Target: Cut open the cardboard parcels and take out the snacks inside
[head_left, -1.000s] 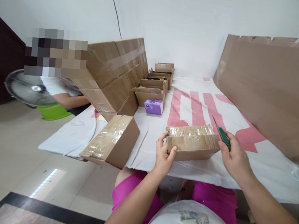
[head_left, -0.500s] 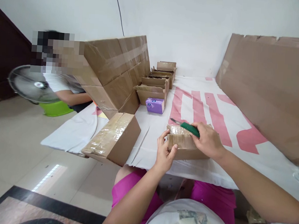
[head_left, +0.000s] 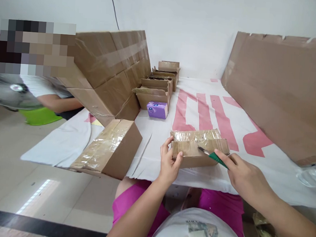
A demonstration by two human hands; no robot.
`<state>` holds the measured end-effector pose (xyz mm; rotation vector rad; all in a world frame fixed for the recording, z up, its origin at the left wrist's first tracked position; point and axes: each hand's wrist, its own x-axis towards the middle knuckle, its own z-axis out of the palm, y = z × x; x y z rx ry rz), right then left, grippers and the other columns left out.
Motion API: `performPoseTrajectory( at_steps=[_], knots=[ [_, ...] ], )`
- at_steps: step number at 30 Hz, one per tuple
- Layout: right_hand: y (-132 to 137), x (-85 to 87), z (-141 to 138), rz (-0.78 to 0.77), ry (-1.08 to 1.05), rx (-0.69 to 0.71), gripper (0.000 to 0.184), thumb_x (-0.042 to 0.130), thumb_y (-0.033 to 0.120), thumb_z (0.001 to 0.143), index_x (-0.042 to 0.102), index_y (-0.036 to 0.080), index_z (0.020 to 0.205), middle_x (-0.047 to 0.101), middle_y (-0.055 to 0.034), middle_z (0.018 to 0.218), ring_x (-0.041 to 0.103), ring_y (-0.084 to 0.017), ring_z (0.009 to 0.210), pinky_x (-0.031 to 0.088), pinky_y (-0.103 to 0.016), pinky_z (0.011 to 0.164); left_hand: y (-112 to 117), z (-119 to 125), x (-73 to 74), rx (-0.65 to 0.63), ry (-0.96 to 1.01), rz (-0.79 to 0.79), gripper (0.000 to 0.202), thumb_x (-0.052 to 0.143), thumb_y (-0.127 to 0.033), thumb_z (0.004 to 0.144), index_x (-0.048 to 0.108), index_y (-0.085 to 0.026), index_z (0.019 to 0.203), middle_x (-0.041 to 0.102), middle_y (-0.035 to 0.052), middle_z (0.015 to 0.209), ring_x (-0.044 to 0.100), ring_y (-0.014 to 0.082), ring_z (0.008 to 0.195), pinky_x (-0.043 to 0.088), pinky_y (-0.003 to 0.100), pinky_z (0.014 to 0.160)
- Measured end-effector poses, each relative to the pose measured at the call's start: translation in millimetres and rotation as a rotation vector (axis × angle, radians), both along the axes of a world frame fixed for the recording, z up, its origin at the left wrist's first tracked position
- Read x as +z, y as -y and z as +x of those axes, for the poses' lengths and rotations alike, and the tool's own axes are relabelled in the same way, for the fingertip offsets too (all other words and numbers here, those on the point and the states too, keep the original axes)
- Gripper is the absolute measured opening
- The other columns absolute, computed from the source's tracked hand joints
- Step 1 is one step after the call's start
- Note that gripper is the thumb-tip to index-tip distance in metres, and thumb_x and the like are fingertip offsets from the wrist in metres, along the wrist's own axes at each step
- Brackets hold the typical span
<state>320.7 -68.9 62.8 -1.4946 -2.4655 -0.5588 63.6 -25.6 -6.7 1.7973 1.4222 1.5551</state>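
Observation:
A small cardboard box (head_left: 198, 154) with shiny clear tape along its top lies in front of me near the table edge. My left hand (head_left: 170, 161) grips its left end, thumb on the near side and fingers at the far side. In my right hand (head_left: 241, 171) is a utility knife (head_left: 217, 158) with a green handle. Its blade points left and lies over the taped top of the box; whether it touches the cardboard I cannot tell. Farther back, a purple box (head_left: 157, 110) stands before a row of opened cardboard boxes (head_left: 152, 96).
Stacked taped cartons (head_left: 108, 61) rise at the left, with a taped box (head_left: 109, 147) at the table's left edge. A large cardboard sheet (head_left: 279, 91) stands at the right beside a clear plastic container (head_left: 312, 176). Beyond the stack, a person (head_left: 53, 98) sits near a fan (head_left: 14, 86).
My right hand has moved right and down, bringing the knife blade from above the box's left part to its middle. My left hand keeps its hold. The view has shifted slightly.

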Motion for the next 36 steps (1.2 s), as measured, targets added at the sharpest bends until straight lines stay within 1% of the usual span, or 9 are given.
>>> performPoseTrajectory(
  at_steps=[5, 9, 15, 17, 19, 23, 26, 30, 36],
  knots=[
    [0, -6.3, -4, 0.042, 0.097, -0.107, 0.071, 0.042, -0.006, 0.077, 0.045, 0.021, 0.142, 0.052, -0.0002, 0.08, 0.052, -0.013, 0.055, 0.04, -0.026, 0.05, 1, -1, -0.2, -0.022, -0.001, -0.002, 0.027, 0.052, -0.039, 0.095, 0.067, -0.019, 0.105, 0.042, 0.0136, 0.144, 0.042, 0.0286, 0.134, 0.037, 0.049, 0.109],
    [-4, -7.0, -8, 0.053, 0.123, -0.126, 0.069, 0.043, -0.006, 0.076, 0.044, 0.019, 0.141, 0.054, -0.0014, 0.082, 0.054, -0.013, 0.055, 0.042, -0.027, 0.05, 1, -3, 1.0, -0.04, -0.016, 0.007, 0.028, 0.051, -0.04, 0.095, 0.067, -0.02, 0.107, 0.043, 0.0135, 0.143, 0.041, 0.0284, 0.134, 0.038, 0.049, 0.109],
    [-18, 0.5, -5, 0.067, 0.062, -0.262, 0.057, 0.046, 0.003, 0.082, 0.047, 0.016, 0.137, 0.059, -0.0033, 0.081, 0.058, -0.016, 0.058, 0.042, -0.028, 0.05, 2, -4, -0.1, -0.031, -0.039, 0.026, 0.028, 0.051, -0.04, 0.095, 0.067, -0.02, 0.106, 0.043, 0.0132, 0.143, 0.042, 0.0286, 0.133, 0.038, 0.05, 0.109],
    [-18, 5.7, -4, 0.067, -0.005, -0.248, 0.054, 0.047, 0.007, 0.084, 0.046, 0.017, 0.137, 0.061, -0.0037, 0.086, 0.06, -0.017, 0.063, 0.043, -0.029, 0.051, 2, -4, -0.5, -0.032, -0.036, 0.025, 0.028, 0.051, -0.04, 0.095, 0.067, -0.02, 0.106, 0.043, 0.0134, 0.143, 0.042, 0.0285, 0.134, 0.038, 0.051, 0.109],
    [-13, 9.4, -4, 0.05, -0.047, -0.18, 0.056, 0.047, 0.007, 0.084, 0.045, 0.019, 0.138, 0.061, -0.0031, 0.089, 0.061, -0.017, 0.066, 0.044, -0.029, 0.052, 2, -3, -0.4, -0.03, -0.032, 0.017, 0.028, 0.051, -0.04, 0.095, 0.067, -0.02, 0.106, 0.043, 0.0136, 0.143, 0.041, 0.0288, 0.134, 0.038, 0.051, 0.109],
    [6, 9.2, -3, 0.006, 0.039, -0.06, 0.062, 0.043, -0.001, 0.079, 0.045, 0.018, 0.138, 0.055, 0.0001, 0.082, 0.051, -0.013, 0.052, 0.039, -0.028, 0.047, 2, -2, 0.0, -0.019, -0.024, 0.002, 0.028, 0.051, -0.04, 0.095, 0.067, -0.02, 0.107, 0.043, 0.0137, 0.143, 0.042, 0.0291, 0.134, 0.038, 0.05, 0.109],
    [13, 6.1, -1, 0.039, 0.123, -0.085, 0.064, 0.042, -0.005, 0.075, 0.047, 0.015, 0.135, 0.052, 0.0, 0.079, 0.047, -0.012, 0.048, 0.036, -0.028, 0.045, 3, -2, -0.2, -0.022, -0.024, 0.006, 0.028, 0.051, -0.04, 0.095, 0.066, -0.02, 0.107, 0.043, 0.0138, 0.143, 0.042, 0.029, 0.134, 0.037, 0.05, 0.109],
    [10, 3.6, -5, 0.048, 0.204, -0.134, 0.066, 0.043, -0.007, 0.071, 0.049, 0.014, 0.133, 0.051, -0.0012, 0.08, 0.05, -0.013, 0.048, 0.039, -0.028, 0.046, 2, -2, 0.5, -0.037, -0.021, 0.001, 0.028, 0.05, -0.041, 0.095, 0.067, -0.02, 0.105, 0.043, 0.0139, 0.143, 0.042, 0.0291, 0.133, 0.038, 0.05, 0.109],
    [2, 1.2, -17, 0.037, 0.242, -0.185, 0.066, 0.045, -0.007, 0.072, 0.048, 0.013, 0.135, 0.054, -0.0033, 0.079, 0.055, -0.016, 0.053, 0.043, -0.029, 0.049, 1, -4, 3.1, -0.057, -0.022, -0.005, 0.032, 0.049, -0.043, 0.095, 0.067, -0.021, 0.108, 0.043, 0.0136, 0.143, 0.041, 0.0289, 0.135, 0.038, 0.049, 0.109]
  ],
)
